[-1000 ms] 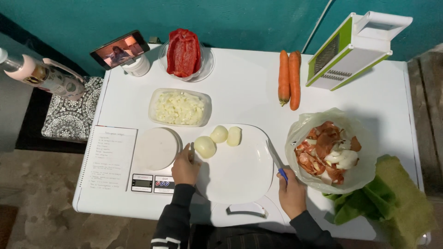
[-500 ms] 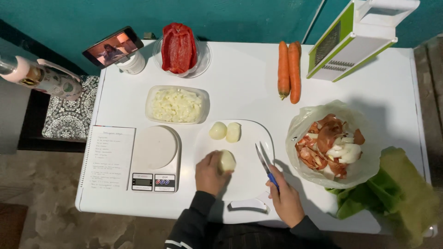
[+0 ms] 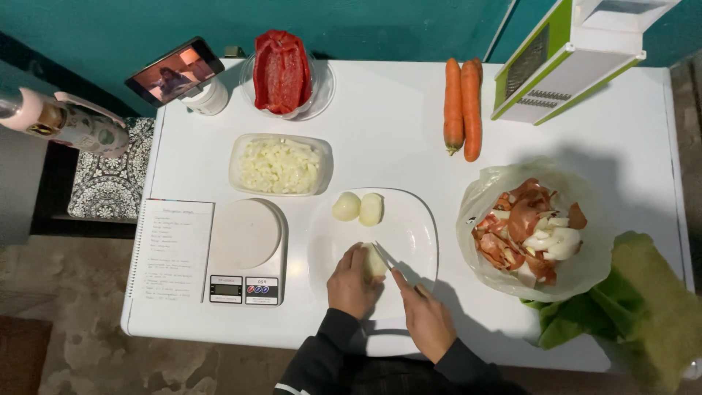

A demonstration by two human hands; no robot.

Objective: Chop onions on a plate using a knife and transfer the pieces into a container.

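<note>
My left hand [image 3: 352,281] holds a peeled onion half [image 3: 375,261] down on the white cutting board [image 3: 409,227]. My right hand [image 3: 425,317] grips a knife [image 3: 387,257], and its blade rests against the right side of that onion piece. Two more peeled onion halves [image 3: 358,208] lie side by side at the board's far edge, apart from both hands.
A container of chopped onion [image 3: 280,164], a kitchen scale [image 3: 245,252] and a notebook [image 3: 171,250] are to the left. Two carrots [image 3: 463,108], a bowl with red pepper [image 3: 282,72], a phone [image 3: 174,72] and a green slicer [image 3: 563,62] stand behind. A bag of peels [image 3: 534,230] sits right.
My left hand carried one onion piece from the board's left side to its front centre. My right hand brought the knife in from the right until the blade met the onion.
</note>
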